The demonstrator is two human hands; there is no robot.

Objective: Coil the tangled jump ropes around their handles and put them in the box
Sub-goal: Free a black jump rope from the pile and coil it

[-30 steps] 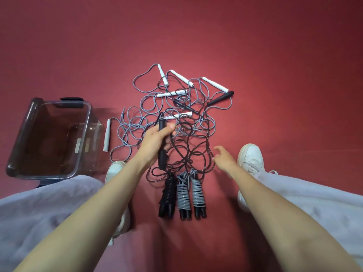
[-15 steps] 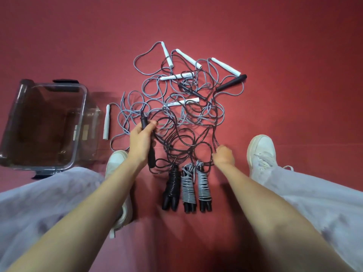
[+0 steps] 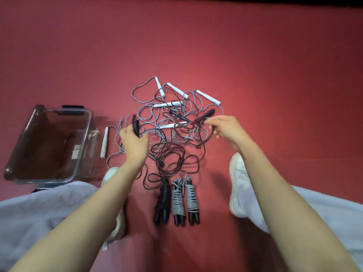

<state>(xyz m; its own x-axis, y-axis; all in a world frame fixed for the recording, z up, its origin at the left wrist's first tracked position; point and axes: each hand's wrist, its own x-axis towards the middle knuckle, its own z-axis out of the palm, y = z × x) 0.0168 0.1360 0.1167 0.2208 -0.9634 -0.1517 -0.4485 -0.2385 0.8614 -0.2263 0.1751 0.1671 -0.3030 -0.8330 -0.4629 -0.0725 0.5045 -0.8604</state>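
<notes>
Floor: I see a red floor [image 3: 275, 65], plain and matte.
Left: clear plastic box [image 3: 86, 134], white handle [image 3: 104, 142] just beside it.
Centre: tangled jump ropes [image 3: 172, 118].
Nearest the camera: three coiled ropes [image 3: 177, 201], side by side.

Your left hand [image 3: 133, 142] is blurred by motion and covers the lower part of the black handle [image 3: 135, 125] it grips. Your right hand [image 3: 225, 127] curls its fingertips into the tangle [image 3: 176, 122], so you cannot tell whether they pinch anything. Which cord runs to which handle is untraceable. Your left forearm [image 3: 102, 201] hides much of the left shoe [image 3: 109, 174].
</notes>
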